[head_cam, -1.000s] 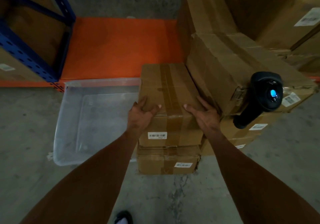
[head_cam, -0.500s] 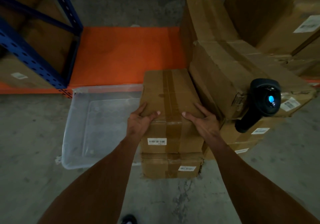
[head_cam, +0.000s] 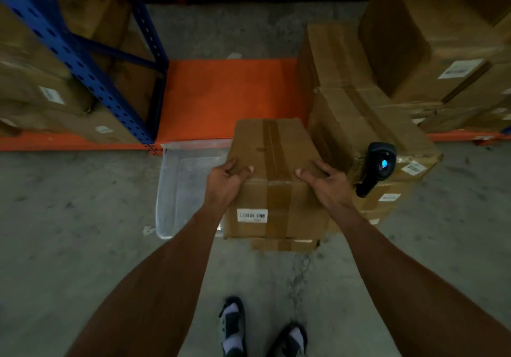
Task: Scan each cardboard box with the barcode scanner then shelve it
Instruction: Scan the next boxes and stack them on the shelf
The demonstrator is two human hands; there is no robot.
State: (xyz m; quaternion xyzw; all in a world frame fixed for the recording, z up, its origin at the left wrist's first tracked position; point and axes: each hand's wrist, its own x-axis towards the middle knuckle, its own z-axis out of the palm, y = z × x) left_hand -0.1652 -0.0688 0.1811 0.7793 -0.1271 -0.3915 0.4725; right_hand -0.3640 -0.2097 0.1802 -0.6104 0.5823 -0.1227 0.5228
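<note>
The blue-and-orange shelving rack (head_cam: 83, 61) is filling the far side, its orange bottom shelf (head_cam: 229, 99) lying bare in the middle, with stored cartons at its left end and more piled at its right. A stack of large cardboard boxes (head_cam: 367, 135) is standing on the concrete floor (head_cam: 69, 232) against the shelf's right front edge. A clear plastic bin (head_cam: 182, 190) is sitting on the floor just below the shelf's front edge. The taped cardboard box (head_cam: 273, 179) is being held above a lower box (head_cam: 284, 244), its barcode label (head_cam: 252, 215) facing the person. The left hand (head_cam: 225, 181) is clamping its left top edge and the right hand (head_cam: 325, 184) its right top edge, fingers spread over the lid. The barcode scanner (head_cam: 377, 170) is resting on the stack, lit blue, touching neither hand.

Judging by this, scanning of this box looks finished and shelving is under way; the lower box and others are likely remaining.
</note>
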